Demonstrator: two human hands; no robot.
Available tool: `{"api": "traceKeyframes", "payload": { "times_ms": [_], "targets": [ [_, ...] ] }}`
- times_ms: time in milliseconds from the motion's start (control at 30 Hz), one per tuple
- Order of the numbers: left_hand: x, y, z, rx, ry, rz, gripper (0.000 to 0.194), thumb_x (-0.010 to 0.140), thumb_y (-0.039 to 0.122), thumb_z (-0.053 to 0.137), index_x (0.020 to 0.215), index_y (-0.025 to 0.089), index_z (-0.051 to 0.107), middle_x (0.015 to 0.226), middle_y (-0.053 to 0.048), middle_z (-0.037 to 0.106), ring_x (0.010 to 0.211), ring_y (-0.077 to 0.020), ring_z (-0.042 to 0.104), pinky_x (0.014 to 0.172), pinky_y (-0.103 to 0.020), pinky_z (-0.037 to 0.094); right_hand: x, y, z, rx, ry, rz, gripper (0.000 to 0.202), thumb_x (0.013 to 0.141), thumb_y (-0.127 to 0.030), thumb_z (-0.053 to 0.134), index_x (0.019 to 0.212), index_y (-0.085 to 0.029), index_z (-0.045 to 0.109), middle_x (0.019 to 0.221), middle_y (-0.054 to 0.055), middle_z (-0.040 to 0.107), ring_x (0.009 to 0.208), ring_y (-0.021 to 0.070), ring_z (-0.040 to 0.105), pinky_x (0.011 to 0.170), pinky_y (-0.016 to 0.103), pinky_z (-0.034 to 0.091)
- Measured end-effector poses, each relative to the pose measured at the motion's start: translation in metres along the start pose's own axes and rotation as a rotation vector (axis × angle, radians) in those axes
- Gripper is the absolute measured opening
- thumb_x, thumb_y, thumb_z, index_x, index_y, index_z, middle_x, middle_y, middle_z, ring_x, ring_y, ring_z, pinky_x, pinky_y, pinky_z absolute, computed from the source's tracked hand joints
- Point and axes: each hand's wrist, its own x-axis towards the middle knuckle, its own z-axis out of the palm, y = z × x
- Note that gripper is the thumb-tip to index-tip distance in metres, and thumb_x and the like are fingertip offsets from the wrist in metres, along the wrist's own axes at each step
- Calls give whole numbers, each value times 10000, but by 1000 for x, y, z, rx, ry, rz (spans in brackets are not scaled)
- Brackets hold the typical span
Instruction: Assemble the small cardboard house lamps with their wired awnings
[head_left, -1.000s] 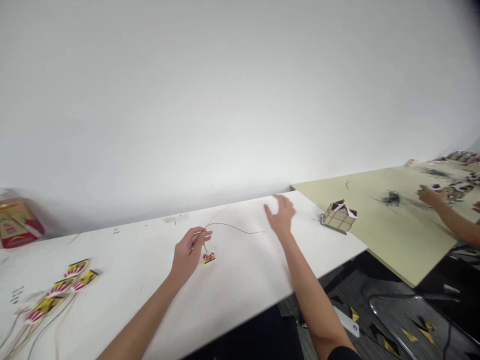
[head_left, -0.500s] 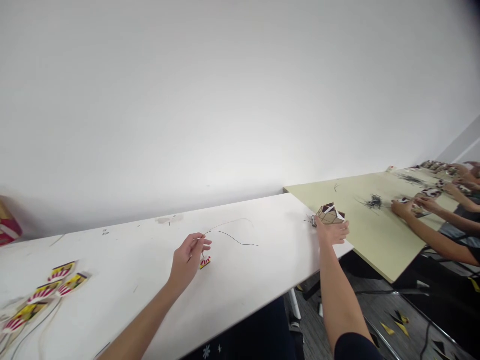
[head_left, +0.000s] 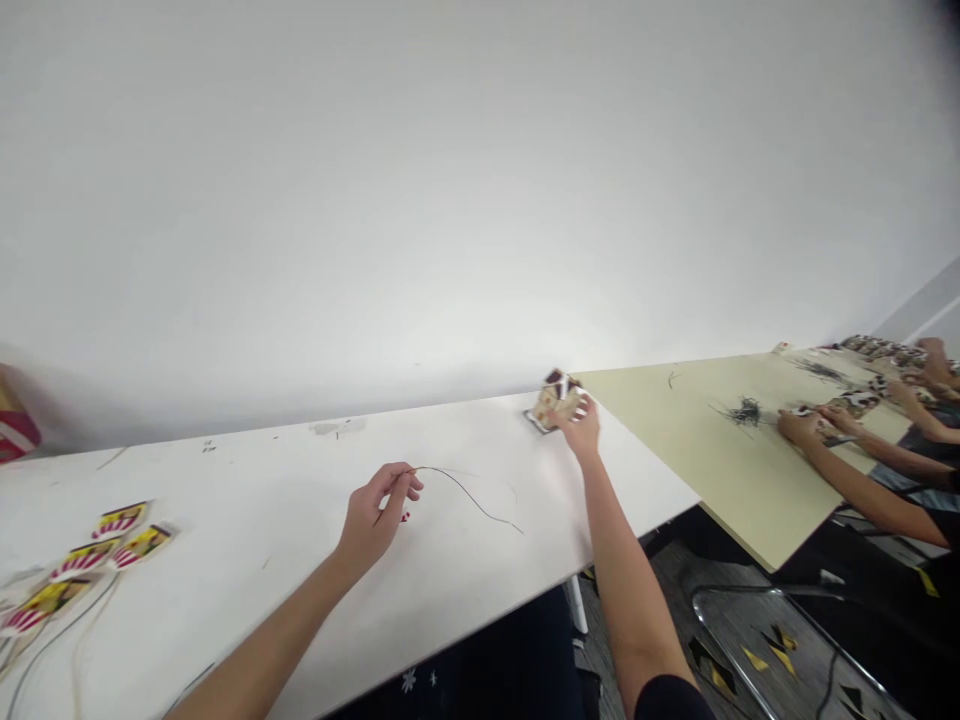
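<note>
My left hand (head_left: 381, 508) is over the white table, its thumb and forefinger pinched on a thin dark wire (head_left: 469, 492) that curves off to the right. A fainter, paler strand runs beside the wire. Just below these fingers shows a small red-and-white bit (head_left: 406, 517), mostly hidden by the hand. Farther right, my right hand (head_left: 581, 425) grips a little model house (head_left: 559, 392) with beige walls and a dark-and-white roof, near the table's back edge. The house is slightly blurred, and the hand covers part of it.
Several yellow, red-and-white striped pieces (head_left: 120, 520) with cords lie on the white table (head_left: 285, 520) at left. A pale yellow table (head_left: 675, 430) adjoins at right, bearing a pile of dark wires (head_left: 744, 411). Co-workers' hands (head_left: 802, 428) handle items there. A wall stands behind.
My right hand has carried the model house leftward, from the white table's right end toward its back edge. The left hand stays nearly in place, holding the wire, whose free end has dropped lower.
</note>
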Motion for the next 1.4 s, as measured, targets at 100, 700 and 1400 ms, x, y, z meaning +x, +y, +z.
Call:
{"api": "traceKeyframes", "payload": {
  "times_ms": [100, 700, 1400],
  "targets": [
    [1, -3, -3, 48, -98, 74, 292, 876, 467, 431, 898, 231, 603, 838, -46, 656, 753, -179, 632, 587, -305, 561, -18, -28, 62, 174, -380, -58, 798, 435, -368, 835, 1159, -229, 530, 1099, 69, 613, 883, 230, 629, 733, 371, 543],
    [23, -17, -30, -233, 22, -1, 222, 752, 429, 652, 781, 211, 687, 1379, -98, 445, 1267, -301, 445, 923, -399, 501, -115, -34, 163, 858, -1377, 403, 508, 568, -309, 642, 1055, -175, 589, 1044, 78, 675, 953, 266, 625, 864, 417, 486],
    [33, -36, -32, -178, 196, -167, 341, 666, 486, 680, 806, 176, 706, 1301, -114, 538, 1212, -290, 492, 988, -393, 412, -132, -33, 167, -47, -806, -264, 435, 935, -470, 287, 1310, -314, 441, 1260, 24, 563, 1217, 256, 423, 1030, 495, 258]
  ]
}}
